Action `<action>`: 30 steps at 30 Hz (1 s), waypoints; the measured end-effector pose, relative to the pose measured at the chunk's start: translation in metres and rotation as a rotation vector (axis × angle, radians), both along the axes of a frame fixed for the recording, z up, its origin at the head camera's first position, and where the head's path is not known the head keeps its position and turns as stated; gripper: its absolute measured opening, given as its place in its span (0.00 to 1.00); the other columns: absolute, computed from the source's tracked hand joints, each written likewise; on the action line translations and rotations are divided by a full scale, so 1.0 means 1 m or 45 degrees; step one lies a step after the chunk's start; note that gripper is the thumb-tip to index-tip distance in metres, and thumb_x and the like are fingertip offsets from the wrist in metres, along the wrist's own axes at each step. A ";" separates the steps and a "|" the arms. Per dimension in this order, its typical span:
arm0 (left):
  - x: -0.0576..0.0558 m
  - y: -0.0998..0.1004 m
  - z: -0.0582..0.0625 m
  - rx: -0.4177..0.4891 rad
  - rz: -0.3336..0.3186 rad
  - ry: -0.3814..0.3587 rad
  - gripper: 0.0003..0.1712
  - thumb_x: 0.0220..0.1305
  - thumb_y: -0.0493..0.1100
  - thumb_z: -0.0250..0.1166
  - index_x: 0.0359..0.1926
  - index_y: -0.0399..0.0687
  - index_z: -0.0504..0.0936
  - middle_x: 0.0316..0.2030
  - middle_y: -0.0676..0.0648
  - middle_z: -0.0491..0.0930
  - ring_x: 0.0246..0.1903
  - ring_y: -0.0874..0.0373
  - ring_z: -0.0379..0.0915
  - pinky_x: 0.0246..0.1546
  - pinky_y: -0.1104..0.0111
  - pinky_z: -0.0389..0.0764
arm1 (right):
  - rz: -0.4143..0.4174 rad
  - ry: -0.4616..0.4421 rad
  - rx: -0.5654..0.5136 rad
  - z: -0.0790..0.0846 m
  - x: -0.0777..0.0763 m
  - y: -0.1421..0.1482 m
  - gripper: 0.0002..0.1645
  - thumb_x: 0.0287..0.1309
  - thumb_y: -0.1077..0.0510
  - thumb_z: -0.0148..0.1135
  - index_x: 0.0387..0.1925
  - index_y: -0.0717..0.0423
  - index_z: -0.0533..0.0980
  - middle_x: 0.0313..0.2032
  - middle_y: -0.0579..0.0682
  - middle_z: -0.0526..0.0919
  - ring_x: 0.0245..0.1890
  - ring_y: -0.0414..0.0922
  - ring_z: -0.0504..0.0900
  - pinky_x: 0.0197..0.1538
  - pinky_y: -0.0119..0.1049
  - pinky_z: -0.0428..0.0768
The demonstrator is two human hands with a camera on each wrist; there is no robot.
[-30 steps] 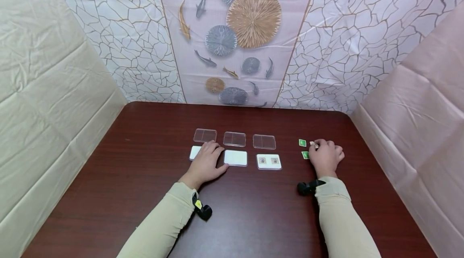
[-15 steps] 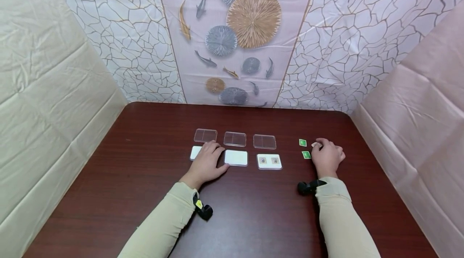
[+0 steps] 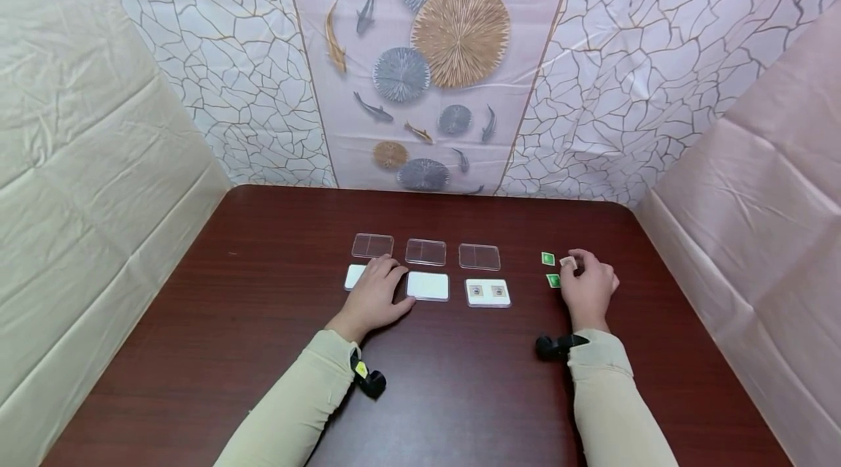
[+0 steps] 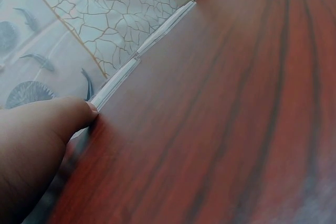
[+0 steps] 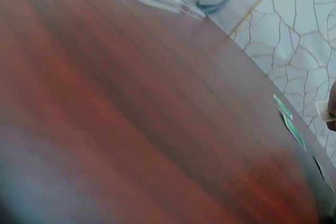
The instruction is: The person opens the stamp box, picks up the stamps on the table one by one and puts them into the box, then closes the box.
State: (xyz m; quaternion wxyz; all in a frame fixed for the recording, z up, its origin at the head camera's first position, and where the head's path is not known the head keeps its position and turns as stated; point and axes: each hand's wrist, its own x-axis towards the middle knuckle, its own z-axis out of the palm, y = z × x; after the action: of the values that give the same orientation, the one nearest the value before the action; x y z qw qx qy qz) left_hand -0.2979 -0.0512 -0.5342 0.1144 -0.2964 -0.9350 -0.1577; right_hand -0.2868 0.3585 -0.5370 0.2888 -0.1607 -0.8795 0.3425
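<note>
My right hand [image 3: 587, 288] pinches a small pale postage stamp [image 3: 568, 262] between thumb and fingertips. In the right wrist view this stamp [image 5: 324, 110] is held above the table. Two green stamps [image 3: 548, 258] lie just left of that hand. My left hand [image 3: 374, 295] rests with relaxed fingers over the leftmost white case [image 3: 355, 275], hiding part of it. Its thumb [image 4: 84, 111] reaches the near corner of the middle white case [image 3: 428, 286]. Two brownish stamps lie side by side on the right white case [image 3: 488, 302].
Behind the white cases stand three clear plastic lids in a row, the left lid [image 3: 372, 245], middle lid [image 3: 425, 252] and right lid [image 3: 479, 257]. Another thin flat piece [image 5: 320, 170] lies near the green stamps. Patterned cloth walls [image 3: 657, 73] border the dark wooden table [image 3: 460, 379].
The right hand has raised the pale stamp, and the hand has shifted slightly left. The left hand stays where it was.
</note>
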 end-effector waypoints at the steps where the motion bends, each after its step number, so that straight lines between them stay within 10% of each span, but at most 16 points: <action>1: 0.000 0.000 0.000 0.003 -0.002 0.002 0.34 0.63 0.60 0.66 0.60 0.39 0.79 0.58 0.39 0.75 0.69 0.42 0.62 0.73 0.51 0.57 | 0.008 0.019 -0.024 0.000 0.001 -0.003 0.18 0.70 0.56 0.52 0.53 0.58 0.80 0.42 0.59 0.85 0.52 0.61 0.69 0.69 0.57 0.49; 10: 0.000 0.000 0.001 0.015 -0.007 -0.002 0.35 0.62 0.59 0.66 0.61 0.39 0.78 0.58 0.38 0.75 0.69 0.40 0.62 0.73 0.52 0.56 | 0.064 0.097 -0.193 0.003 0.011 -0.041 0.12 0.63 0.59 0.61 0.47 0.57 0.80 0.39 0.58 0.82 0.53 0.58 0.70 0.65 0.56 0.60; 30: -0.001 -0.001 -0.001 0.037 -0.048 0.001 0.32 0.63 0.57 0.66 0.62 0.45 0.79 0.56 0.38 0.75 0.69 0.38 0.61 0.73 0.51 0.55 | 0.336 0.264 -0.104 0.002 0.013 -0.129 0.05 0.54 0.63 0.69 0.35 0.58 0.82 0.27 0.56 0.85 0.40 0.56 0.75 0.56 0.52 0.66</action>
State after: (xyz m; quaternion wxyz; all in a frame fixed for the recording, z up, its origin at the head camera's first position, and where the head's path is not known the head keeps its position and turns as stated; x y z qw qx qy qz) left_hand -0.2993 -0.0518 -0.5351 0.1161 -0.3124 -0.9268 -0.1733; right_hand -0.2740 0.2298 -0.5353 0.3236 -0.0191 -0.8439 0.4275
